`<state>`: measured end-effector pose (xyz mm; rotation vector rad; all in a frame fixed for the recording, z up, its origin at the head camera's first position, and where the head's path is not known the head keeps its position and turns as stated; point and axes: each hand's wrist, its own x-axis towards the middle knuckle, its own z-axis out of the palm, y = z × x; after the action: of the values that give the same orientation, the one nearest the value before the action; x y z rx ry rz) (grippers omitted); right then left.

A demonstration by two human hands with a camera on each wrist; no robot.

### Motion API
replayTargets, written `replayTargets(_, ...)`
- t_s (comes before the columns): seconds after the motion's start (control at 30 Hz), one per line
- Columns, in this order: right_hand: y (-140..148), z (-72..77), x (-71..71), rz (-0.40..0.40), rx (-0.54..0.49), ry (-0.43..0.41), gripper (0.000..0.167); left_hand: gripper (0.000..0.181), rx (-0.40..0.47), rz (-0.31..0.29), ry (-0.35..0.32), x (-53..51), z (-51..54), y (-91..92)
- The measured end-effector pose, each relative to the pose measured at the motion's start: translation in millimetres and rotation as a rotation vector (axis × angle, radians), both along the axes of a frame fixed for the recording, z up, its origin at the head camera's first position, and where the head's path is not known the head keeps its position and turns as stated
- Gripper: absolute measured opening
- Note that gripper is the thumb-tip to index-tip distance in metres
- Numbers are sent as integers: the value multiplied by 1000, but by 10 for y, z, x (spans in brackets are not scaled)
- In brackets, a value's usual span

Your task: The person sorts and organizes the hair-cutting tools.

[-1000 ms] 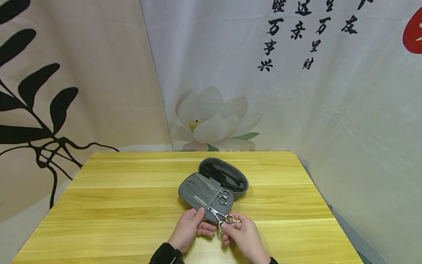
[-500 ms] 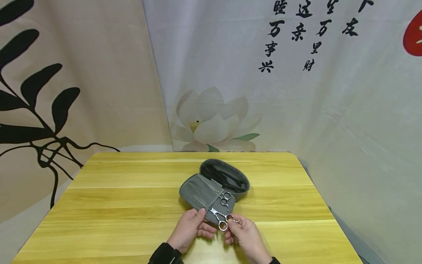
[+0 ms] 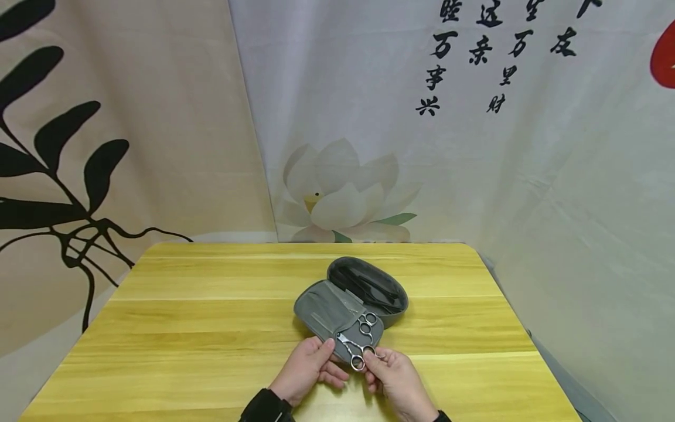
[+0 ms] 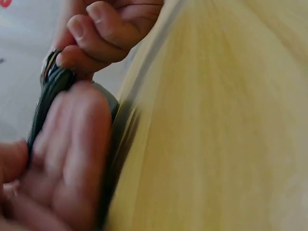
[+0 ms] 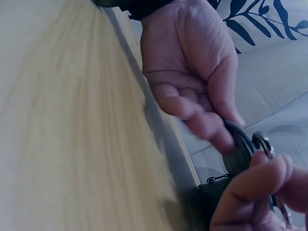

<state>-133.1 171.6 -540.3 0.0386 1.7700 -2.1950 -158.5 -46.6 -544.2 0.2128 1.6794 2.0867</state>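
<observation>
A grey zippered case lies unfolded on the table, its lid [image 3: 324, 308] tilted toward me with a cloth pocket across it. My left hand [image 3: 304, 368] pinches the lid's near edge, thumb on top and fingers underneath. One pair of silver scissors [image 3: 349, 344] has its blades tucked under the pocket while its finger rings stick out. My right hand [image 3: 395, 378] pinches those scissors by a ring. Just above sits a second pair of scissors [image 3: 365, 328], also with its rings outside the pocket. In the right wrist view, the right fingers [image 5: 262, 183] partly cover the scissors.
The deeper half of the case [image 3: 405, 305] stands behind the lid and holds dark items that I cannot make out. A wooden table [image 3: 184, 328] with rounded far corners carries everything. Printed cloth curtains [image 3: 337, 88] hang behind and at the sides.
The case has shifted slightly to the right and nearer to me, with the left hand still on its lid. My right grip has moved onto the right-hand ring of the scissors.
</observation>
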Motion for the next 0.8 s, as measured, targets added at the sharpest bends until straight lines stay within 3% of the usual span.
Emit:
replayTargets(0.07, -8, 0, 1, -15, 4, -1, 13, 40, -82, 50, 26, 7, 11, 8)
replayTargets(0.13, -21, -2, 5, -24, 5, -3, 12, 41, -223, 138, 86, 19, 36, 14)
replayTargets(0.27, -46, -15, 15, -14, 1, -4, 10, 37, -652, 361, 375, 44, 119, 33)
replayTargets(0.37, -57, -21, 23, 5, -23, -13, 9, 33, -896, 458, 601, 52, 184, 72)
replayTargets(0.47, -57, -20, 32, 33, -54, -18, 8, 30, -1018, 467, 733, 75, 239, 124)
replayTargets(0.6, -37, -21, 30, 85, -116, -19, 13, 29, -1134, 478, 838, 108, 291, 182)
replayTargets(0.8, -15, -23, 25, 123, -153, -46, 19, 31, -1232, 526, 1001, 129, 286, 225)
